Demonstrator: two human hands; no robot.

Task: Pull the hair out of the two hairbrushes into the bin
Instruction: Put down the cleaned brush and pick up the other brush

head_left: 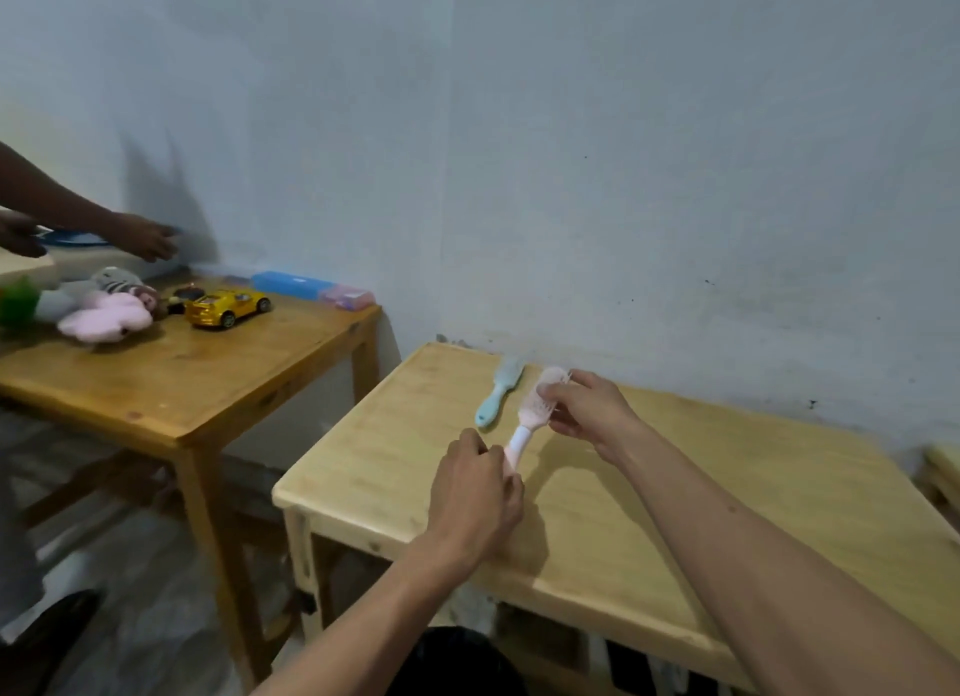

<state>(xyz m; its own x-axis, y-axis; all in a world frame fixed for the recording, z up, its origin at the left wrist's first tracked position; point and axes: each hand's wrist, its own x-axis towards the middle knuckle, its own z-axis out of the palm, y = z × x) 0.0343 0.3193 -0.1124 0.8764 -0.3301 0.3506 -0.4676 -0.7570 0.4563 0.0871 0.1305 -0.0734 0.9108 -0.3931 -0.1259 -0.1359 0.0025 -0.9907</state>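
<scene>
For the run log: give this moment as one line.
left hand: grips pink hairbrush handle | right hand: on bristles | blue hairbrush: on table

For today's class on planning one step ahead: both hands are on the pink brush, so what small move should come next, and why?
Probably pinch and pull hair from the bristles. The left hand grips the pink brush by its handle; the right hand has its fingers at the head. The blue brush lies untouched on the table.

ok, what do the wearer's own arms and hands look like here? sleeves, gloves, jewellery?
Both forearms are bare as far as the frame shows: no sleeves in view. The left hand and right hand wear no gloves. No watch, bracelet or ring is visible, though the picture is too soft to rule out a thin ring. No markings or cables on either arm.
</scene>
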